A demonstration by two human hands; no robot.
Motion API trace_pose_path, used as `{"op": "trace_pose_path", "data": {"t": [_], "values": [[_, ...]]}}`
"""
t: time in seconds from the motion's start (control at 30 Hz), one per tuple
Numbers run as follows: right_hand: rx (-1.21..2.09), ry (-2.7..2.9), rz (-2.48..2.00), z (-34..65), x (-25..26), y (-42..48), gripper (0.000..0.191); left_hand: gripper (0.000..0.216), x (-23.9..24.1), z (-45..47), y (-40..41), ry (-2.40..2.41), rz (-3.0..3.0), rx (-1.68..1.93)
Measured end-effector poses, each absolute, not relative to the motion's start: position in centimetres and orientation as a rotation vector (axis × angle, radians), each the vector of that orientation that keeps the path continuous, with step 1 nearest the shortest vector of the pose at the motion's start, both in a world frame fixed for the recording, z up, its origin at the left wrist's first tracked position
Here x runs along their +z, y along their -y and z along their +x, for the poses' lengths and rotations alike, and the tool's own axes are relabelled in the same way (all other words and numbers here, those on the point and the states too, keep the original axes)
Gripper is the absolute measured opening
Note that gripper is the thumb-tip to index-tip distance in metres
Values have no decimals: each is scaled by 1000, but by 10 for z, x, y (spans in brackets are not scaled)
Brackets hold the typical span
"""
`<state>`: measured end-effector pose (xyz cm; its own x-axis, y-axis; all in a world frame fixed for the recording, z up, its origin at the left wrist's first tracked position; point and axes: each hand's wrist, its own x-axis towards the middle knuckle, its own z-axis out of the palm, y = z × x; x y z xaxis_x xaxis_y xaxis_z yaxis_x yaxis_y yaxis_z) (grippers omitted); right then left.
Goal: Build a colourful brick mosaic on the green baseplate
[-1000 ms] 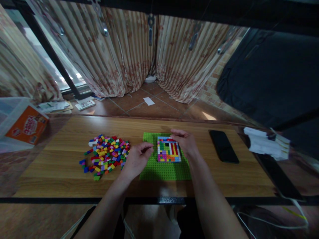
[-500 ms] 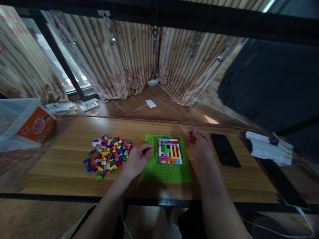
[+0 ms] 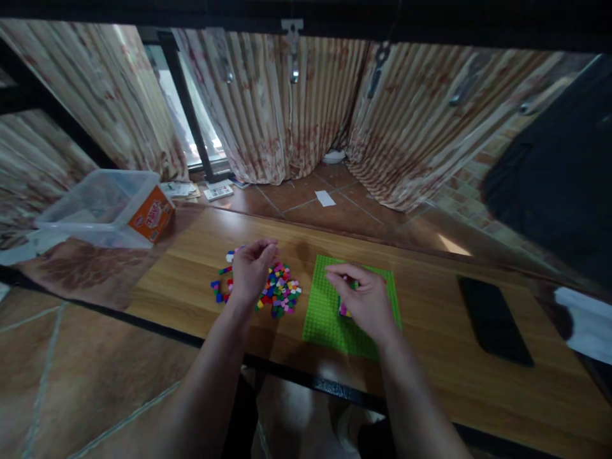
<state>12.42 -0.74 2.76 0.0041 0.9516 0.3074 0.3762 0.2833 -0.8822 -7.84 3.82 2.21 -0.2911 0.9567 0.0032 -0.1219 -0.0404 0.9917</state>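
Observation:
My left hand (image 3: 252,269) hovers over the pile of small colourful toy bricks (image 3: 283,294), hiding part of it. Its fingers are curled, with thumb and forefinger drawn together; whatever may lie between them is too small to make out. Above the green baseplate (image 3: 322,319) is my right hand (image 3: 366,301), thumb and forefinger close together and pointing left. What it pinches, if anything, cannot be made out. Beneath this hand sits the block of multicoloured bricks (image 3: 343,308) built on the baseplate, mostly covered, with only small bits of it showing.
A black phone (image 3: 495,320) lies on the wooden table (image 3: 430,344) to the right, with white papers (image 3: 586,325) beyond it. Back left stands a clear plastic box (image 3: 112,220) with an orange label. Curtains (image 3: 268,115) hang behind.
My view has turned left. My left hand has moved from the baseplate's left edge to over the brick pile. My right hand has come from beside the baseplate to over the built block.

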Motion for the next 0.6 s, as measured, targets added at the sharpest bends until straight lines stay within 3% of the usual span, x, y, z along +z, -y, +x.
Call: {"op": "trace_pose_path", "data": {"t": [0.2,0.6], "values": [[926,2054,-1318,97,24,15,12,22,21,-84,-37,-1270,976,1483],[612,2309,-1572,68,-1,24,5,16,17,-88,-38,-1271,974,1466]]}}
